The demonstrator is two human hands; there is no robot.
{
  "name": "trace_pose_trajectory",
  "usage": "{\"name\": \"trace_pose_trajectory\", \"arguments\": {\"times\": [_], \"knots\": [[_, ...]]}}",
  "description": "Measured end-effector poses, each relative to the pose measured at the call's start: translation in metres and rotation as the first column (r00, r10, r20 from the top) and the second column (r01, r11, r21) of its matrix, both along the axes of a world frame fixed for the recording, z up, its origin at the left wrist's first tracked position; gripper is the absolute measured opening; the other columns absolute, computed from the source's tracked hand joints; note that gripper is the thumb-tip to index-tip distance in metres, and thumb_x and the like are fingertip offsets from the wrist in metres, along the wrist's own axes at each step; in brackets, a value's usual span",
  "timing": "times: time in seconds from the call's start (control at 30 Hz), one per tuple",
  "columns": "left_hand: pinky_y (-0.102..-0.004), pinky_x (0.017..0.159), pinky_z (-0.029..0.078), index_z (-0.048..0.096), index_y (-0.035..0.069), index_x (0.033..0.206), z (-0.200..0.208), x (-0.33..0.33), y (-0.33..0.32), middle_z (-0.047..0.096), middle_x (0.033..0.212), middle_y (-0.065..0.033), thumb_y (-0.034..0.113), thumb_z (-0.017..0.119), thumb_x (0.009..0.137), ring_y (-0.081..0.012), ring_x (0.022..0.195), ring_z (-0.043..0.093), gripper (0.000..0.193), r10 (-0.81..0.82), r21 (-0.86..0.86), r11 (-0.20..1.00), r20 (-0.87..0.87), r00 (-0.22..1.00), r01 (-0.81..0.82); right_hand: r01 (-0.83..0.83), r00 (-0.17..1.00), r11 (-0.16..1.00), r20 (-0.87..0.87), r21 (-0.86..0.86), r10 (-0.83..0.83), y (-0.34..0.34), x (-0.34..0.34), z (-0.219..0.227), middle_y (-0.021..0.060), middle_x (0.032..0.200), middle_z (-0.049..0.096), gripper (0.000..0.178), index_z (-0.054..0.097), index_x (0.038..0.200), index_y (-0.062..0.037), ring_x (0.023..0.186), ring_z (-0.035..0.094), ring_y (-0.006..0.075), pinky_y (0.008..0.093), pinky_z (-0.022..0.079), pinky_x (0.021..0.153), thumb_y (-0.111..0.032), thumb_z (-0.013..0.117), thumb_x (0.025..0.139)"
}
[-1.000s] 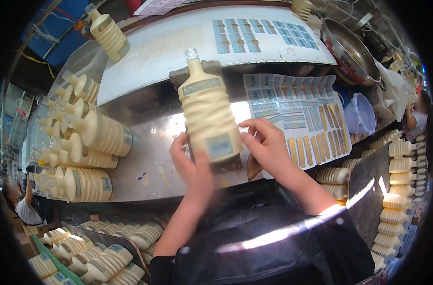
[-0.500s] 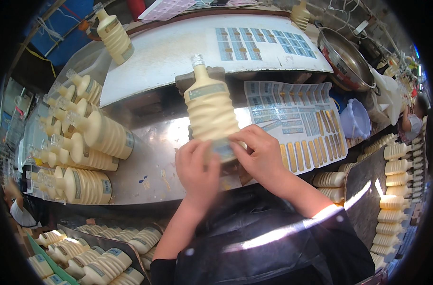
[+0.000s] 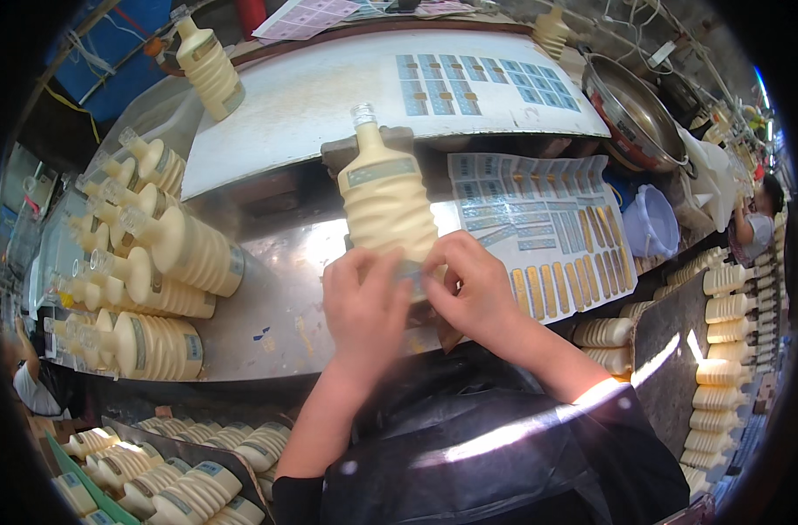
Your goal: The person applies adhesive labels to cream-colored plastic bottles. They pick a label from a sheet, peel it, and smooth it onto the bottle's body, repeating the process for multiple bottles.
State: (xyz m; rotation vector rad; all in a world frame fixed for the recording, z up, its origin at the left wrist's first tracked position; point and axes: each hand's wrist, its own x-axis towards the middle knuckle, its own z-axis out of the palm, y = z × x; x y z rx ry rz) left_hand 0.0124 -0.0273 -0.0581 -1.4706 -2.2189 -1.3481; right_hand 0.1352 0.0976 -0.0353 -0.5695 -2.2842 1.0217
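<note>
A cream-coloured ribbed bottle [image 3: 387,206] with a clear glass neck lies on a dark support, its neck pointing away from me. One greyish-blue label [image 3: 381,171] sits near its shoulder. Another bluish label [image 3: 411,273] shows at the base end, partly covered by my fingers. My left hand [image 3: 364,306] is smeared by motion and lies over the base end's left side. At the right side of that end, my right hand [image 3: 476,284] has thumb and forefinger pinched together; anything between them is hidden.
Sheets of blue and gold labels [image 3: 539,227] lie right of the bottle. More labels [image 3: 442,83] are on the white board [image 3: 311,96] behind. Similar bottles [image 3: 184,245] crowd the left, with others in trays below and right. A lavender bucket [image 3: 651,220] and metal pan [image 3: 635,105] stand right.
My left hand has shifted slightly up over the base label, and its fingers are still blurred. My right thumb and forefinger have curled closer together. The bottle stays in place.
</note>
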Motion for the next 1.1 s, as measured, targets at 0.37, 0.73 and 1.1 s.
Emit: {"name": "trace_pose_trajectory", "arguments": {"times": [0.37,0.73,1.1], "knots": [[-0.0398,0.09,0.046,0.074,0.005,0.103,0.006,-0.005,0.002,0.059,0.108,-0.012,0.006,0.079,0.081,-0.0294,0.102,0.057,0.022,-0.05,-0.008,0.999,0.111,0.993,0.051,-0.047,0.997,0.961,0.046,-0.271,0.062,0.005,-0.003,0.015,0.0124,0.095,0.068,0.025,0.067,0.109,-0.0062,0.082,0.069,0.0294,0.0382,0.055,0.074,-0.007,0.072,0.085],[-0.0416,0.094,0.046,0.065,0.003,0.115,-0.006,0.0,0.006,0.058,0.12,-0.0156,0.008,0.074,0.079,-0.0328,0.108,0.056,0.037,0.029,0.05,0.998,0.247,0.969,-0.042,-0.131,0.991,0.974,-0.047,-0.187,0.124,0.032,0.007,0.02,0.0108,0.087,0.07,0.009,0.075,0.091,-0.0065,0.078,0.069,0.0302,0.0392,0.055,0.073,-0.015,0.077,0.087],[-0.0422,0.108,0.042,0.04,0.001,0.147,-0.038,0.011,-0.006,0.04,0.142,-0.0165,0.015,0.074,0.078,-0.0285,0.123,0.048,0.077,0.046,0.003,0.998,0.647,0.761,-0.063,0.743,0.64,0.651,0.119,0.156,-0.759,0.442,0.166,0.083,-0.0004,0.074,0.07,0.031,0.08,0.1,-0.0048,0.055,0.057,0.0089,0.03,0.044,0.05,-0.034,0.075,0.093]]}}
